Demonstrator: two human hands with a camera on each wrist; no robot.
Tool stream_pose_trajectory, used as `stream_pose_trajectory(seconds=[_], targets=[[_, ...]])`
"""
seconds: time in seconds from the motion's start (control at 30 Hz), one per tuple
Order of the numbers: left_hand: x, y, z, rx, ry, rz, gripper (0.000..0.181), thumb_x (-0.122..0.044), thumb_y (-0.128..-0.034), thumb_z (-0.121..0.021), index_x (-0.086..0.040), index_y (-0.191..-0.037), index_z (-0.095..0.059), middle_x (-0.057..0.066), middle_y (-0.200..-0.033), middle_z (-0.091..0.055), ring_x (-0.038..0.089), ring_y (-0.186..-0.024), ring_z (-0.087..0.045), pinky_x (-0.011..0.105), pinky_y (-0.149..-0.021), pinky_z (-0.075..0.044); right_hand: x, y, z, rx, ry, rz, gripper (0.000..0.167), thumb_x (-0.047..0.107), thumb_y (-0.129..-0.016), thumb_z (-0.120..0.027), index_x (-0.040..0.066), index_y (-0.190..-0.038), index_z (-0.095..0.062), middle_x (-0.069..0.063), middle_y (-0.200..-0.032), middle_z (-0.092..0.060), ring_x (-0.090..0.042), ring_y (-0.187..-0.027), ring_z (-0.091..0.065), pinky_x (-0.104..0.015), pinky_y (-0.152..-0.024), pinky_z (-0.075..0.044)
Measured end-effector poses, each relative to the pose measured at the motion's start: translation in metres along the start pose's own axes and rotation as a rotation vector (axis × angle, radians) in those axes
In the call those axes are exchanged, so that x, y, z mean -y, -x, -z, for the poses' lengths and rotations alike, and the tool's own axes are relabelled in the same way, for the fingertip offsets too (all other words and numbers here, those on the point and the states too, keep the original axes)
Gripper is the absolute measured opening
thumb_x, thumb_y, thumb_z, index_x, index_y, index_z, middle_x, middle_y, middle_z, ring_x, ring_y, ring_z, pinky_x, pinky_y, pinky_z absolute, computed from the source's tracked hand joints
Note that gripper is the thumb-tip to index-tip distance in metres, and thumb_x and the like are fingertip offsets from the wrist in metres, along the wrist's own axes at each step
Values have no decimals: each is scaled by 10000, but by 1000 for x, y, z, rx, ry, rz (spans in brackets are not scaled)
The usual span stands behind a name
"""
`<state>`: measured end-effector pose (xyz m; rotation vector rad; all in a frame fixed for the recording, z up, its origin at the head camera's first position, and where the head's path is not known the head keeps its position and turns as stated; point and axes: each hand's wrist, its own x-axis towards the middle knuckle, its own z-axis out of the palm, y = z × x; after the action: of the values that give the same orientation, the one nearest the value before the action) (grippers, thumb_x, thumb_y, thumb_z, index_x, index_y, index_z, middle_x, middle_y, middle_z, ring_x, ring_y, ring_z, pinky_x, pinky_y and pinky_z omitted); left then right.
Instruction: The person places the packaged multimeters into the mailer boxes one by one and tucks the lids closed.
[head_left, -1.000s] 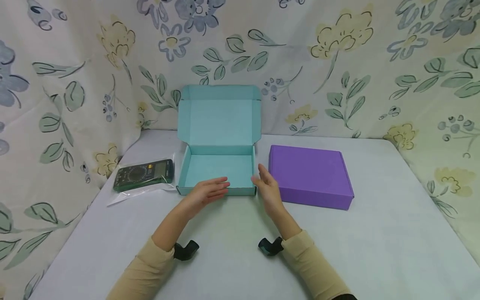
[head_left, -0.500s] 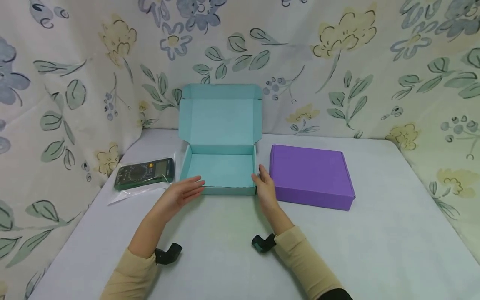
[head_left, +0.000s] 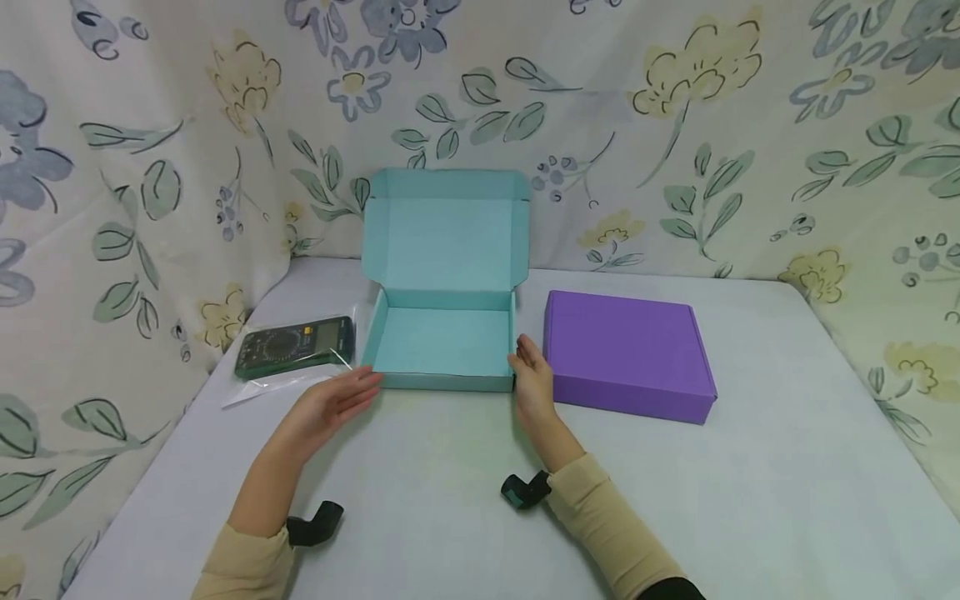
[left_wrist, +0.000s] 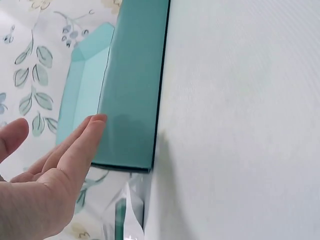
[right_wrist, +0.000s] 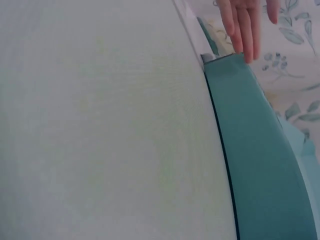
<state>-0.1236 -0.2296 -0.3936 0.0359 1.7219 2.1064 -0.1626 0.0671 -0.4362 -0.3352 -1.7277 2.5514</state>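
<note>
Two front corners now bracketed: teal box (head_left: 442, 382) between left hand (head_left: 327, 408) and right hand (head_left: 533, 385).
Left has shifted from front middle to corner, fingers straight, together; right stays, fingers extended, thumb apart. Purple box (head_left: 626, 350) just beside right fingers; meter (head_left: 288, 347) just beyond left; counter (head_left: 435, 500) opens on their near side.

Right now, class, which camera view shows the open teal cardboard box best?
The head view: the open teal cardboard box shows raised lid, interior and front wall together. The left wrist view shows front wall and part of the lid; the right wrist view, front wall and a little lid.
</note>
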Motion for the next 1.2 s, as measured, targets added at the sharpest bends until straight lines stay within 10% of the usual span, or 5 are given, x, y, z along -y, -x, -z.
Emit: stream_pose_trajectory(seconds=[0.37,0.5,0.7,0.93,1.2], targets=[[-10,18,27,-89,128,-41,669,-162,-1055,-403,109,-1503,13,-136,-1123,-651,35,-1075,-611,203,-961,-467,6,-1,2,30,38,-72,515,-26,-1006,-398,-64,-1499,-255,-198,-1573,-220,-294,-1463,-146,-376,-1190,-141],[-13,24,36,-218,118,30,694,-178,-1049,-421,14,-1536,34,-79,-1318,-516,31,-1207,-507,240,-1091,-330,6,-1,2,34,36,-79,513,-30,-1006,-393,-63,-1499,-255,-198,-1574,-216,-292,-1464,-141,-381,-1191,-133],[-17,26,48,-385,114,109,657,-205,-1063,-334,-102,-1543,105,19,-1626,52,151,-1479,-46,251,-1174,-97,5,0,3,53,37,-75,515,-28,-1010,-381,-64,-1504,-238,-204,-1578,-196,-295,-1466,-127,-385,-1193,-120],[-25,24,63,-519,70,109,682,-218,-1056,-334,-118,-1528,149,-16,-1610,140,120,-1466,80,243,-1164,22,7,-2,6,48,41,-66,514,-26,-1010,-389,-67,-1501,-244,-193,-1577,-211,-288,-1465,-137,-376,-1192,-126],[-25,13,98,-812,36,138,760,-207,-1021,-413,-144,-1534,144,-106,-1576,230,109,-1413,247,296,-1138,121,7,-1,4,61,40,-75,516,-29,-1010,-385,-68,-1503,-238,-202,-1575,-210,-295,-1464,-138,-384,-1192,-126]])
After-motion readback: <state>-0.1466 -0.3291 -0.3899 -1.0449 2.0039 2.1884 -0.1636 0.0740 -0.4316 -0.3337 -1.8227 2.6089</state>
